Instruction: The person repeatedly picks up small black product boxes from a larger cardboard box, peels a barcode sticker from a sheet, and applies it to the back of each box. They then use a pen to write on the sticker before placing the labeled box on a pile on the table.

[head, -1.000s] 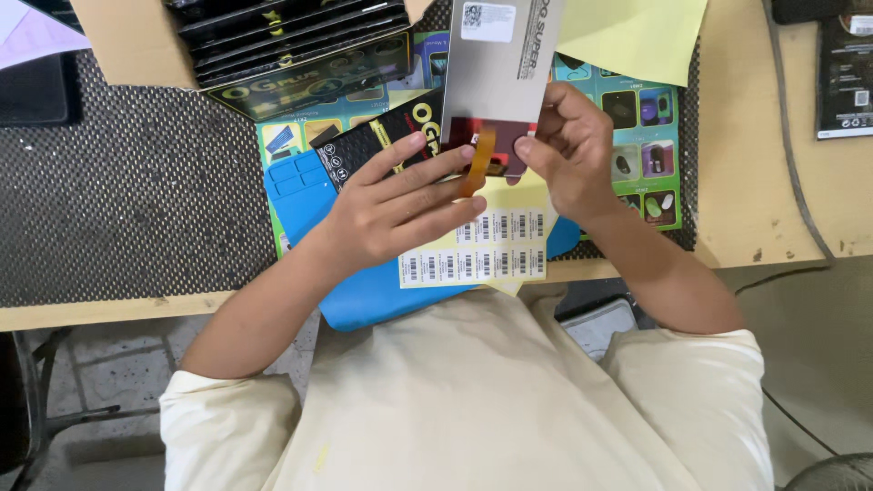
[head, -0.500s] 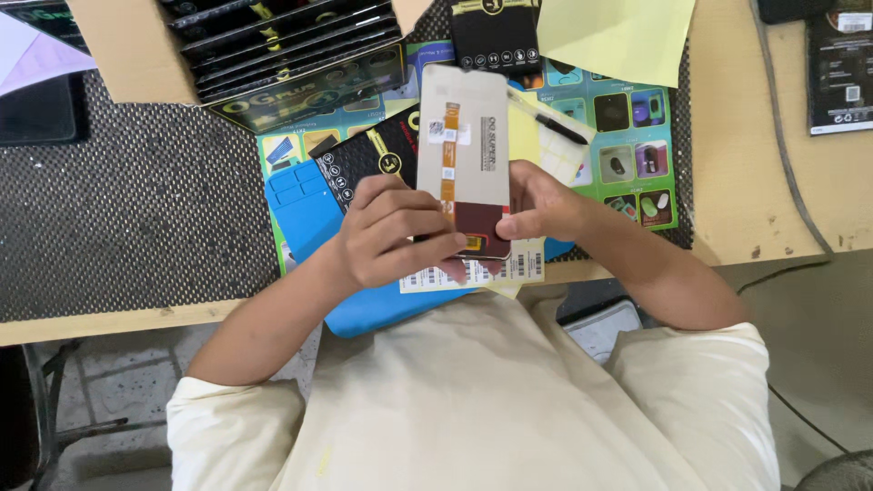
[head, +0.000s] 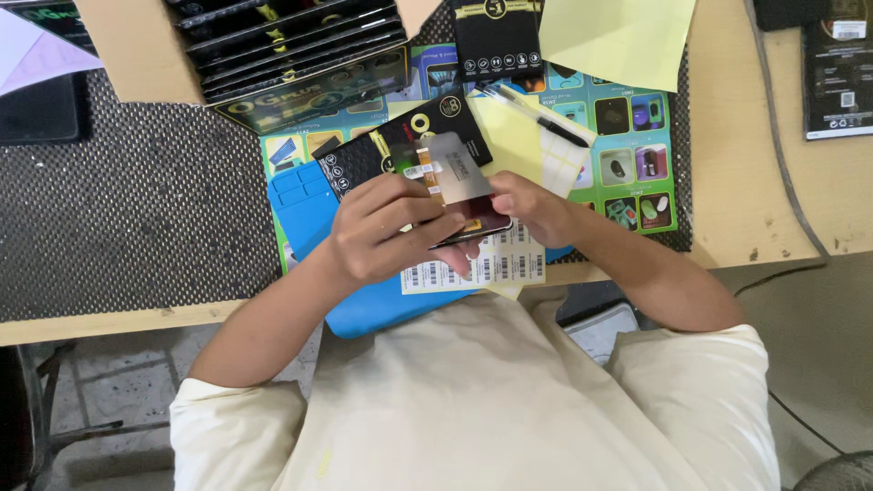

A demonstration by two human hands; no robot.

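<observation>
Both my hands hold a flat phone screen panel (head: 459, 173) with a grey back and an orange flex strip, tilted low over the desk. My left hand (head: 382, 227) grips its left and lower edge. My right hand (head: 532, 205) pinches its right side. Under them lie a white sheet of barcode stickers (head: 473, 268), a blue work mat (head: 305, 205) and a black flat package (head: 382, 150). A black pen (head: 546, 123) rests on yellow paper (head: 514, 136) just beyond my right hand.
An open cardboard box (head: 136, 55) of black flat packages stands at the back left. A yellow sheet (head: 618, 36) lies at the back right, a black package (head: 837, 73) at the far right. A dark woven mat (head: 136, 209) covers the left. The desk's front edge (head: 136, 318) runs below.
The panel has dropped from upright and raised to lower and flatter, close to the desk. Both hands have moved down and closer together with it.
</observation>
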